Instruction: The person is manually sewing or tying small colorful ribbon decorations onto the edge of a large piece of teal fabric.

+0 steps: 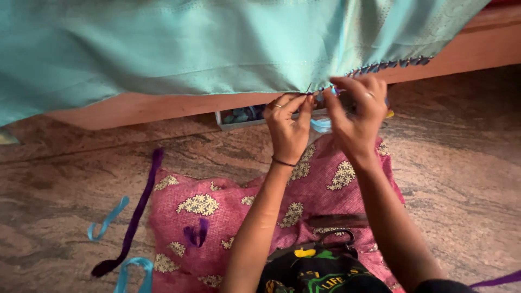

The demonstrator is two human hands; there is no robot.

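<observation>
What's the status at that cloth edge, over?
Both hands, left hand and right hand, pinching the teal cloth hem. Beaded edging to the right. Nothing in the way.

I see a mottled stone floor (pixel 461 179) carrying a pink flowered cloth (pixel 217 217) near centre, with purple ribbon (pixel 138 209) and blue ribbons (pixel 108 217) lying left.

Both arms bare from wrist to past the elbow; no sleeves visible along the forearms. Left hand (pixel 289 130): thin dark band around the wrist just below it, slim ring on one finger. Right hand (pixel 355 116): one ring on a finger. Dark garment edge shows at the upper right arm, well below the hands.
</observation>
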